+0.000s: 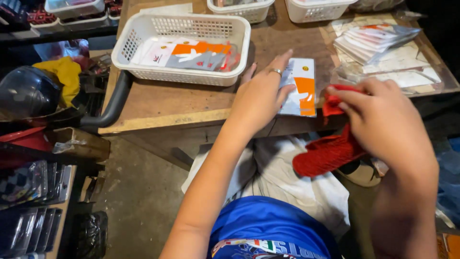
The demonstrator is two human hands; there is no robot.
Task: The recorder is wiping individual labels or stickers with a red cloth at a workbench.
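My left hand (pixel 262 91), with a ring on one finger, lies flat on a white and orange packet (pixel 303 88) at the front edge of the wooden table (pixel 163 103). My right hand (pixel 383 120) grips a red knitted glove (pixel 328 153) that hangs down past the table edge, its upper end right beside the packet. A white plastic basket (pixel 129 48) just left of my left hand holds several similar packets.
A stack of clear flat packets (pixel 373 41) lies at the back right of the table. Two more white baskets (pixel 239 10) stand along the far edge. A dark helmet (pixel 26 93), a yellow cloth and racks of small goods crowd the left side.
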